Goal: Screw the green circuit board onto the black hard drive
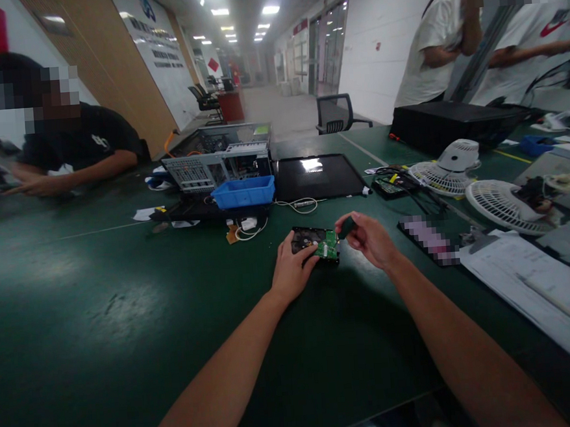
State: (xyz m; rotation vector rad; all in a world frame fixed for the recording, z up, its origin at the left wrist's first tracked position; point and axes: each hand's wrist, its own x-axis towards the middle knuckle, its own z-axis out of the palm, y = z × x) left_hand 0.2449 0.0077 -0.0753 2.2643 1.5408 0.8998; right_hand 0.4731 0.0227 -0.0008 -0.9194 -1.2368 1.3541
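Note:
A hard drive lies on the green tabletop with its green circuit board facing up. My left hand grips its left side, thumb across the near part and fingers along the left edge. In my right hand is a small screwdriver with a dark handle, pinched between thumb and fingers. Its thin tip points down at the drive's right edge by the board; I cannot make out whether it sits in a screw.
Beyond the drive are a blue tray, an open computer case and a black panel. On the right lie a phone, papers and white fans. A person sits at the left; two others stand at the right.

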